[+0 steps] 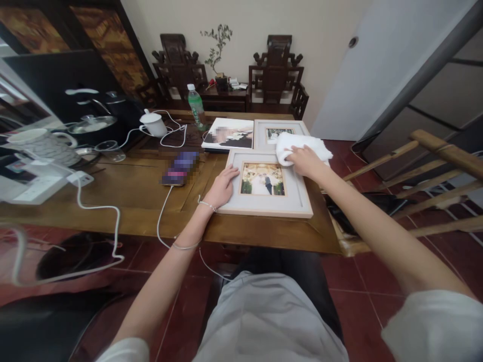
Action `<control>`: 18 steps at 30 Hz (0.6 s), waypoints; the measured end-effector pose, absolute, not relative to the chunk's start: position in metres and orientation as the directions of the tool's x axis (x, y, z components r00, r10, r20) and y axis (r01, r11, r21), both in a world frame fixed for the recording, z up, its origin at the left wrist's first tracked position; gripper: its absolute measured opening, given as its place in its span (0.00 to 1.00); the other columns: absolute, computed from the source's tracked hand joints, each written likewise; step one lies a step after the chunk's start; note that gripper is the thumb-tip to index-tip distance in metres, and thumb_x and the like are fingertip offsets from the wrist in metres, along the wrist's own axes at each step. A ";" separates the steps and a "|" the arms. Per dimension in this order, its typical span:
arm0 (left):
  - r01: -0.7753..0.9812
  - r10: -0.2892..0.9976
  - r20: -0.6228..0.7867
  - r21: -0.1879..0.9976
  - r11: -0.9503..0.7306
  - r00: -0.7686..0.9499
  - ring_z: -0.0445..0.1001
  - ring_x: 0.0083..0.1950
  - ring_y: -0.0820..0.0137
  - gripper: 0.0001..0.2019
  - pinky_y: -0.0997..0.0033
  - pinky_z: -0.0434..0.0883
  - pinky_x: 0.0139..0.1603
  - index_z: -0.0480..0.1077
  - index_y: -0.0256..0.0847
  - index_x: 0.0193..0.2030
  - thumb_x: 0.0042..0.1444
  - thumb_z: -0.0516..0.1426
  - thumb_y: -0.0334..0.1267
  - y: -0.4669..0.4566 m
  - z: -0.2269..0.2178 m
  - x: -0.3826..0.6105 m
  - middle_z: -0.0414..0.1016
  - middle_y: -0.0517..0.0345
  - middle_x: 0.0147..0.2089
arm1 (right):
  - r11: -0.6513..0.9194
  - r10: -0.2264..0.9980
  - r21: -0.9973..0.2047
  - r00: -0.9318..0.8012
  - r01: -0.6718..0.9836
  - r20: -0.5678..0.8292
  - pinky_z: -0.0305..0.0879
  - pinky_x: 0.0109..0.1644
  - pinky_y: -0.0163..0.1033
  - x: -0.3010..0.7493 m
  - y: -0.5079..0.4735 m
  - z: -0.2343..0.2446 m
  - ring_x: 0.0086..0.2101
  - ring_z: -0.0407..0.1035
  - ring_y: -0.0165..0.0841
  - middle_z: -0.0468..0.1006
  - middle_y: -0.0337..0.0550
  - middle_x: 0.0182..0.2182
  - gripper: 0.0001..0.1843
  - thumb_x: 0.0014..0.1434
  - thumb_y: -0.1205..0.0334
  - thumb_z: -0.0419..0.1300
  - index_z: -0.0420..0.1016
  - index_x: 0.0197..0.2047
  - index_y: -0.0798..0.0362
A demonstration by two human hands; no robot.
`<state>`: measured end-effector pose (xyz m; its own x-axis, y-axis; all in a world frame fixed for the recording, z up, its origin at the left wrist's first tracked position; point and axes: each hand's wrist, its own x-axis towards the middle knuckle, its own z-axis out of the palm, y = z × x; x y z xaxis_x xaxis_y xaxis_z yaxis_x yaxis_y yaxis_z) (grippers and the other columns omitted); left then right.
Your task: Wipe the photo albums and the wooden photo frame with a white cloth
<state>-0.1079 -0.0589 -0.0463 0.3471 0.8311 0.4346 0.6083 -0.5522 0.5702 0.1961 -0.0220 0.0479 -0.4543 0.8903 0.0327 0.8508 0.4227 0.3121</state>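
Observation:
A picture frame (229,193) with a wide pale mat and a couple's photo in its middle lies flat near the table's front edge. My left hand (222,187) rests on its left side, fingers stretched out over the border. At the frame's upper right corner, my right hand (304,162) grips a folded white cloth (316,146), fingers closed on it. The cloth also covers part of a second pale frame (260,131) lying behind. To that frame's left lies a photo panel (236,125), its picture partly pixelated.
On the wooden table (124,188) are a phone (181,168) on a white cable, a green-labelled bottle (196,105), a lidded white cup (153,123), a clear cup (110,150) and a patterned mug (43,146). A wooden chair (437,151) stands at right.

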 end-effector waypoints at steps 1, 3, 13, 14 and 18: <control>0.612 0.831 0.434 0.566 -0.552 0.347 0.61 0.72 0.58 0.24 0.46 0.57 0.74 0.73 0.38 0.57 0.55 0.49 0.24 -0.059 -0.047 -0.108 0.72 0.50 0.65 | 0.407 0.899 0.311 -0.437 0.859 0.032 0.59 0.57 0.52 0.202 -0.025 0.049 0.56 0.68 0.49 0.76 0.62 0.56 0.26 0.57 0.79 0.48 0.78 0.53 0.60; 0.621 0.830 0.429 0.555 -0.554 0.357 0.61 0.73 0.58 0.25 0.46 0.57 0.74 0.73 0.37 0.58 0.55 0.49 0.24 -0.058 -0.047 -0.108 0.71 0.48 0.65 | 0.397 0.904 0.301 -0.425 0.867 0.033 0.61 0.55 0.51 0.209 -0.032 0.050 0.56 0.68 0.50 0.76 0.62 0.55 0.25 0.56 0.79 0.48 0.79 0.51 0.60; 0.612 0.831 0.403 0.563 -0.555 0.383 0.60 0.73 0.57 0.26 0.45 0.55 0.75 0.72 0.36 0.59 0.55 0.49 0.25 -0.060 -0.042 -0.110 0.71 0.47 0.66 | 0.515 0.811 0.270 -0.564 0.814 0.155 0.45 0.70 0.66 0.124 -0.012 0.036 0.71 0.44 0.52 0.52 0.53 0.73 0.25 0.61 0.78 0.50 0.74 0.58 0.59; 0.611 0.831 0.403 0.564 -0.555 0.383 0.59 0.73 0.57 0.26 0.45 0.55 0.75 0.72 0.37 0.59 0.55 0.49 0.25 -0.060 -0.042 -0.110 0.71 0.47 0.66 | 0.549 0.787 0.274 -0.598 0.790 0.149 0.43 0.71 0.65 0.111 -0.011 0.034 0.71 0.43 0.50 0.52 0.51 0.73 0.23 0.63 0.76 0.51 0.75 0.58 0.57; 0.614 0.824 0.417 0.552 -0.564 0.383 0.60 0.73 0.58 0.26 0.46 0.55 0.75 0.73 0.37 0.59 0.54 0.48 0.25 -0.061 -0.041 -0.110 0.71 0.47 0.65 | 0.618 0.752 0.263 -0.655 0.741 0.079 0.45 0.72 0.59 0.076 -0.015 0.029 0.71 0.46 0.45 0.55 0.46 0.72 0.22 0.67 0.72 0.48 0.76 0.57 0.55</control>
<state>-0.1104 -0.0610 -0.0411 0.3833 0.8243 0.4166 0.6136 -0.5644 0.5523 0.0759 -0.0149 0.0293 -0.6548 0.7517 0.0789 0.7410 0.6180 0.2626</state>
